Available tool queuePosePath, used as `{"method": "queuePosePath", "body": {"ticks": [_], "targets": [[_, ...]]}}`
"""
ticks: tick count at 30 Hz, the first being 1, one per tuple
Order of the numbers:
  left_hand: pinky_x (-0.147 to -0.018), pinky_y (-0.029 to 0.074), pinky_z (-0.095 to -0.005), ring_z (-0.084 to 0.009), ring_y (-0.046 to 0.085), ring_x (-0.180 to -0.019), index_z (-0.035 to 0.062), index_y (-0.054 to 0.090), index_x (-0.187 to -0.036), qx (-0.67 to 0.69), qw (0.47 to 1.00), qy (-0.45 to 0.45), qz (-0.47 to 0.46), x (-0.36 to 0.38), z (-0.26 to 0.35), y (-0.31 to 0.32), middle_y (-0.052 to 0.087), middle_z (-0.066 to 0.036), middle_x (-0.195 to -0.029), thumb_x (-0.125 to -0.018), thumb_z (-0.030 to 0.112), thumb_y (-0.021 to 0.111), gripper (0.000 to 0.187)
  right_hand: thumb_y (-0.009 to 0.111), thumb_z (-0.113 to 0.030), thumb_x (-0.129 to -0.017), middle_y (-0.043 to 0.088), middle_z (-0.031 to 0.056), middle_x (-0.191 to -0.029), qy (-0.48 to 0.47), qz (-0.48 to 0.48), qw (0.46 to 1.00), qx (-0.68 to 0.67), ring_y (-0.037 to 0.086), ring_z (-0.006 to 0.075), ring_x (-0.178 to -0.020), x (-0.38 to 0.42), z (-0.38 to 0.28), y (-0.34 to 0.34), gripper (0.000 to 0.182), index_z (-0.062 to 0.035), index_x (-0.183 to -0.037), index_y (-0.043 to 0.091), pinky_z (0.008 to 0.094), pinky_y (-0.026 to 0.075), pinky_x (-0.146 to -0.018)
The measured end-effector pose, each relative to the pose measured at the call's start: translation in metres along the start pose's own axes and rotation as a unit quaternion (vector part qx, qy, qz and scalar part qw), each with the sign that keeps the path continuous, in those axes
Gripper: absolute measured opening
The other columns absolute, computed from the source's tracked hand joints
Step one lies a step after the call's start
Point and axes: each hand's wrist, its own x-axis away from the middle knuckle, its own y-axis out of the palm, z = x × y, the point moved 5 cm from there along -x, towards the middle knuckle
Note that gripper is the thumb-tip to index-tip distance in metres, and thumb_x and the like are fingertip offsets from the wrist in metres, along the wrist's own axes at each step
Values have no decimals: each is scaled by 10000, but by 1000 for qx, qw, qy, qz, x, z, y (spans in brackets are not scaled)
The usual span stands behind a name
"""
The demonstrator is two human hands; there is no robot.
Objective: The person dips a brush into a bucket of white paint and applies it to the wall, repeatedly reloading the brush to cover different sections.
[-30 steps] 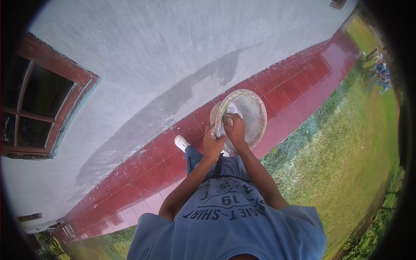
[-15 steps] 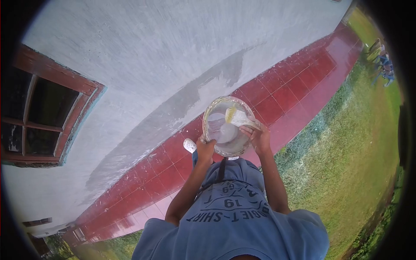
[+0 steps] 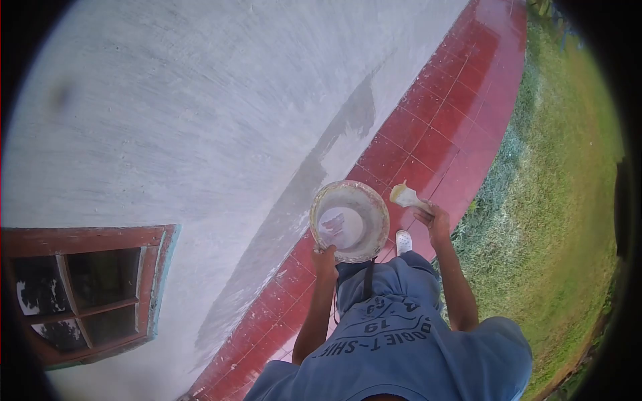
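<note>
My left hand (image 3: 326, 259) grips the near rim of a paint-crusted bucket (image 3: 371, 247), thumb over the edge. The bucket is tilted so that I look into it; a little whitish liquid shows at its bottom. To the right of the bucket, my right hand (image 3: 436, 224) is closed round the handle of a wide paintbrush (image 3: 409, 196). The brush is coated white, its yellowish bristles point up and left, and it is apart from the bucket.
On the left rises a whitish wall (image 3: 200, 134) with a grey unpainted band (image 3: 301, 184) low down and a red-framed window (image 3: 150, 287). Red floor tiles (image 3: 435, 107) run along it. Grass (image 3: 535, 220) lies to the right. One white shoe (image 3: 403, 242) shows on the tiles.
The paintbrush has come out of the bucket and moved right with my right hand. My left hand still holds the bucket. The view has turned, and a foot has stepped forward.
</note>
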Motion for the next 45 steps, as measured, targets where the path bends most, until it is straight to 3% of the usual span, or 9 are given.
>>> {"method": "queuePosePath", "body": {"ticks": [14, 19, 22, 27, 32, 35, 39, 43, 45], "targets": [[-811, 495, -270, -172, 624, -921, -26, 569, -1179, -244, 966, -28, -81, -175, -6, -38, 638, -91, -1062, -739, -57, 631, 446, 479, -65, -840, 628, 57, -961, 222, 1, 970, 96, 606, 139, -716, -164, 151, -20, 378, -16, -1212, 519, 290, 495, -615], [-836, 486, -277, -170, 619, -957, -39, 555, -1193, -300, 948, -103, -37, -200, -57, -37, 633, -94, -1088, -747, -90, 618, 454, 560, -178, -923, 608, 33, -807, 105, -3, 941, 323, 568, 127, -695, -355, 289, -79, 318, -4, -1183, 611, 287, 467, -635], [-840, 488, -280, -186, 626, -965, -53, 543, -1198, -318, 935, -158, 10, -205, -82, -39, 631, -113, -1088, -750, -93, 610, 454, 549, -261, -934, 672, 222, -1079, -17, -8, 902, 430, 630, 395, -1043, -457, 304, -44, 379, -75, -1257, 618, 453, 483, -904], [-926, 466, -328, -226, 584, -1044, -72, 433, -1307, -319, 914, -219, 123, -218, -98, -38, 586, -132, -1169, -726, -75, 669, 627, 560, -159, -888, 650, 255, -851, -87, -34, 879, 467, 647, 435, -810, -519, 279, 65, 231, 19, -1004, 649, 483, 502, -738], [-939, 462, -342, -245, 569, -1076, -54, 400, -1312, -353, 897, -209, 164, -223, -93, -26, 568, -153, -1186, -709, -76, 676, 664, 611, -191, -905, 673, 249, -883, -3, -81, 948, 307, 678, 350, -743, -449, 212, 80, 326, 8, -1158, 659, 409, 507, -706], [-925, 466, -345, -250, 573, -1069, -48, 429, -1283, -395, 884, -195, 156, -216, -95, -35, 577, -149, -1171, -706, -71, 674, 627, 618, -232, -946, 726, 148, -902, -147, -181, 962, 140, 664, 206, -725, -438, 225, 79, 354, -2, -1213, 654, 350, 497, -706], [-911, 472, -347, -246, 583, -1047, -45, 444, -1264, -435, 879, -159, 110, -211, -91, -48, 588, -144, -1154, -701, -67, 673, 608, 612, -264, -974, 642, 4, -814, 84, -141, 981, 102, 514, 80, -726, -528, 350, 50, 320, -4, -1142, 695, 233, 463, -735], [-904, 474, -344, -239, 596, -1010, -47, 454, -1252, -426, 876, -182, 131, -215, -90, -44, 597, -140, -1150, -702, -70, 664, 589, 576, -282, -942, 717, 149, -864, 34, -16, 839, 543, 685, 314, -788, -591, 429, -40, 284, -63, -1040, 729, 445, 519, -730], [-903, 473, -341, -238, 599, -1002, -47, 463, -1242, -458, 859, -184, 137, -216, -82, -41, 601, -137, -1147, -703, -75, 661, 575, 564, -276, -934, 701, 181, -872, 16, 1, 855, 518, 671, 367, -809, -587, 422, -36, 278, -71, -1019, 731, 491, 507, -732]]}}
